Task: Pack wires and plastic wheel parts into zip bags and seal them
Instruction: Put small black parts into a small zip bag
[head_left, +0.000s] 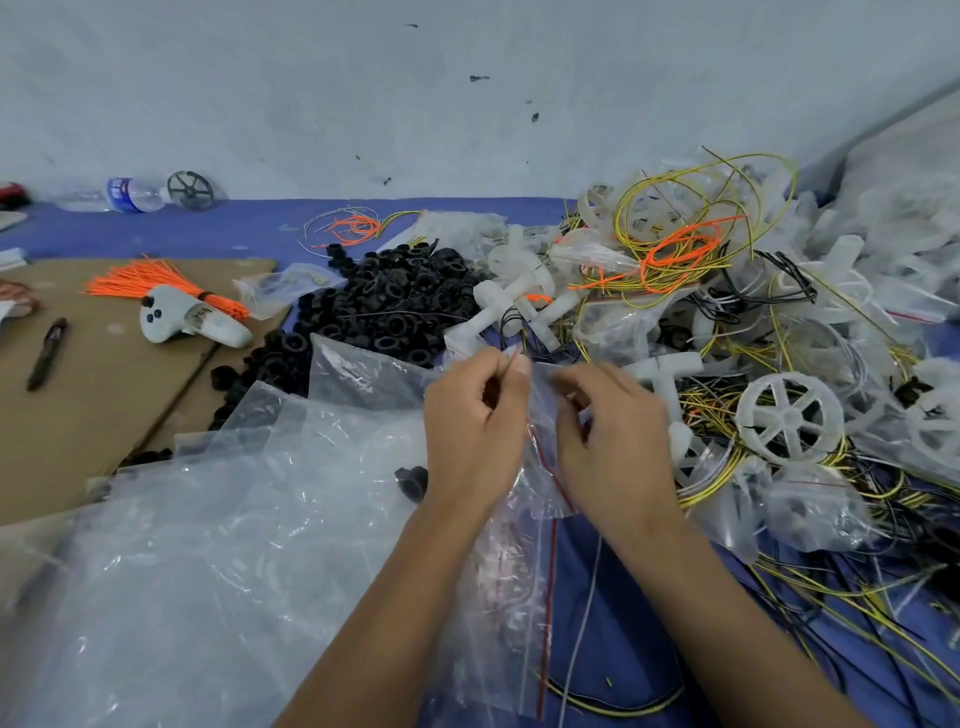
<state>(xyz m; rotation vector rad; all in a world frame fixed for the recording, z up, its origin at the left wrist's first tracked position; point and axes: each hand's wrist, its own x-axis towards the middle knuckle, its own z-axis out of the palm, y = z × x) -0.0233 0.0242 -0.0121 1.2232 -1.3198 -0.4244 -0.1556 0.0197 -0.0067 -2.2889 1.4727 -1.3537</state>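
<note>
Between my two hands hangs a small clear zip bag (540, 457) with a red seal line. My left hand (475, 415) pinches its upper edge between thumb and fingers. My right hand (610, 436) grips the bag's other side with curled fingers. Just to the right lies a white plastic wheel (789, 418) with spokes. A tangle of yellow, black and orange wires (691, 249) is piled behind it. White cross-shaped plastic parts (524, 296) lie beyond my hands.
A heap of black rings (395, 306) sits at centre. Loose clear bags (218, 525) cover the lower left. On brown cardboard (104, 395) lie a white controller (192, 325), orange ties (156, 283) and a pen (47, 353). A water bottle (130, 195) lies by the wall.
</note>
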